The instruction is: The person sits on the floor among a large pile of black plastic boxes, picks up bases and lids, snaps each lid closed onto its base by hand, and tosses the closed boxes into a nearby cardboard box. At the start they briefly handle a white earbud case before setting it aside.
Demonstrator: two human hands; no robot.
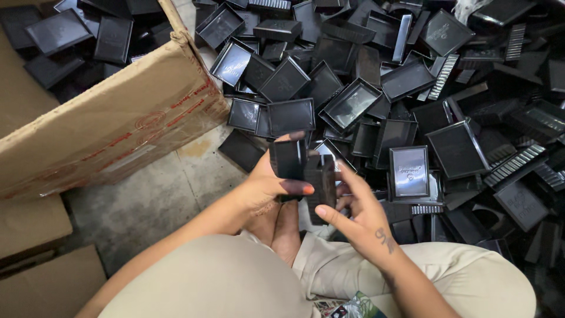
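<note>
Seated person's left hand (272, 187) grips a small black box piece (288, 159), right hand (353, 218) w/ fingers half-curled holds a 2nd black piece (321, 187) touching it, above the pile of black trays (412, 88) & beside a cardboard box (112, 123); best kept square, edges aligned.

I see two black plastic pieces held close together above the lap. The upper black piece (288, 159) is a flat, roughly square, glossy part standing nearly upright, its face turned toward the camera, pinched at its lower edge. The second black piece (321, 187) sits just right of it and slightly lower, also upright, taller than it is wide, its dark matte side showing. The two touch or overlap along their near edges; I cannot tell which.
</note>
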